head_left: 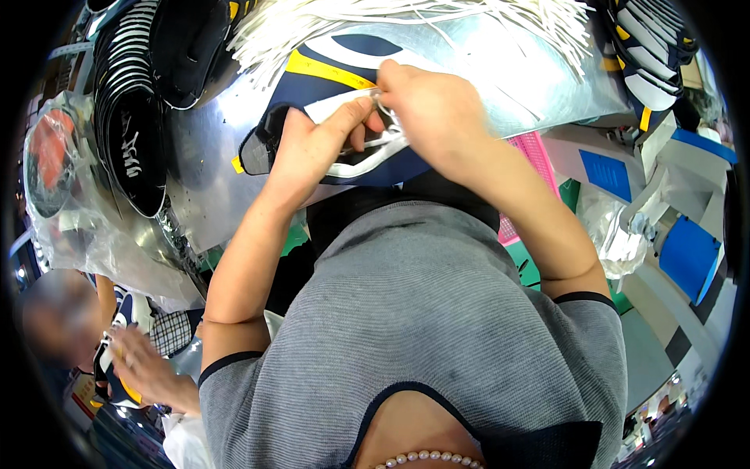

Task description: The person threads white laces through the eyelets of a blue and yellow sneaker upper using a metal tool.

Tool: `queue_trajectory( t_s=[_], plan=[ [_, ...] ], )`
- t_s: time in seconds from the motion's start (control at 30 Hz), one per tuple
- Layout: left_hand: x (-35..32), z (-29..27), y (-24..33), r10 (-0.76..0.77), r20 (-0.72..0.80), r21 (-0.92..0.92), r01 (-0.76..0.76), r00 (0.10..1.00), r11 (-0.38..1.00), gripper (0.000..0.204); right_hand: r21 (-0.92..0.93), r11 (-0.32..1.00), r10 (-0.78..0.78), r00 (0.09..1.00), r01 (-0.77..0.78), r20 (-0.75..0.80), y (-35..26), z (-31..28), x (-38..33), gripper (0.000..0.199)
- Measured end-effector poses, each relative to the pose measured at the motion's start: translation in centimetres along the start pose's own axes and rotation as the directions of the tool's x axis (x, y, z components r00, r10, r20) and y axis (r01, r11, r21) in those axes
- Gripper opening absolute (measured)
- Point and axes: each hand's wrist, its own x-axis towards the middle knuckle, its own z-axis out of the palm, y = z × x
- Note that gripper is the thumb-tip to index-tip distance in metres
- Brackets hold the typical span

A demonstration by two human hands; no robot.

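A navy shoe upper (pixel 285 92) with white panels and a yellow stripe lies on the metal table in front of me, its black-lined collar to the left. My left hand (pixel 311 148) is at its eyelet opening, thumb and fingers closed together on the upper's edge. Just beside it, my right hand (pixel 436 109) pinches a white shoelace (pixel 381 144) near the eyelets. Part of the lace loops across the opening below the fingertips. The fingers cover the exact eyelet, and the right hand is slightly blurred.
Loose white laces (pixel 273 35) are heaped along the far side of the metal table (pixel 211 141). Striped dark shoes (pixel 129 94) stand at left, more (pixel 648 55) at far right. A plastic bag (pixel 86 227), a pink basket (pixel 534 156) and a co-worker's hand (pixel 148 367) also show.
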Motion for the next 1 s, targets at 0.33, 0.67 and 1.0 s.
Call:
queue_trajectory(
  t_s=[0.33, 0.67, 1.0],
  plan=[
    [0.8, -0.5, 0.8, -0.084, 0.028, -0.166, 0.088, 0.996, 0.982, 0.046, 0.256, 0.966, 0.022, 0.979, 0.031, -0.201, 3.2, 0.5, -0.2, 0.022],
    [3.4, 0.8, 0.0, -0.031, -0.117, -0.088, 0.021, 0.993, 0.996, 0.037, -0.141, 0.981, -0.173, 0.938, 0.135, -0.299, 3.9, 3.6, -0.1, 0.030],
    [-8.5, -8.3, 8.4, 0.317, -0.059, -0.981, -0.114, 0.946, 0.157, 0.018, -0.135, 0.981, 0.089, 0.944, -0.138, -0.318, 3.6, 4.0, 0.0, 0.034]
  ],
)
